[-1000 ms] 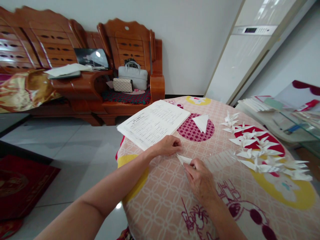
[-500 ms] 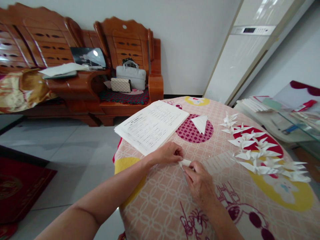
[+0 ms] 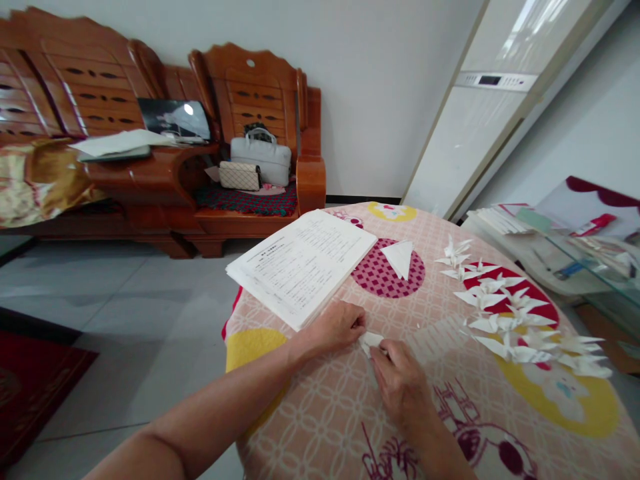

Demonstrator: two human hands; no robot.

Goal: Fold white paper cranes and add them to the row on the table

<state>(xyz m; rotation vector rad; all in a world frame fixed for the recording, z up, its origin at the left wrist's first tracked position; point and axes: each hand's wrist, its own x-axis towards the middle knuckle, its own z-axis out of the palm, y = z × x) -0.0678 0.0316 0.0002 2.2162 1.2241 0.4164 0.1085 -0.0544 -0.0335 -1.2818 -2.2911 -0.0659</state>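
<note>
A small piece of folded white paper (image 3: 371, 341) lies near the front of the round table, between my two hands. My right hand (image 3: 403, 377) pinches its right end between thumb and fingers, pressed down close to the tablecloth. Beside the paper's left end, my left hand (image 3: 344, 324) is closed with curled fingers; whether they hold anything is hidden. Several finished paper cranes (image 3: 505, 313) stand in a cluster at the right. Further back, a few folded white paper triangles (image 3: 400, 257) lie on a purple checked circle.
A stack of printed sheets (image 3: 305, 260) lies on the patterned tablecloth (image 3: 320, 413), just beyond my left hand. Past the table's right edge stands a glass-topped stand (image 3: 590, 247) with papers. Wooden chairs (image 3: 257, 113) with bags line the wall, next to a white air conditioner (image 3: 465, 120).
My left hand has come nearer to the paper. The long point on the paper's left side no longer shows; that end now looks shorter and blunter. My right hand keeps its pinch.
</note>
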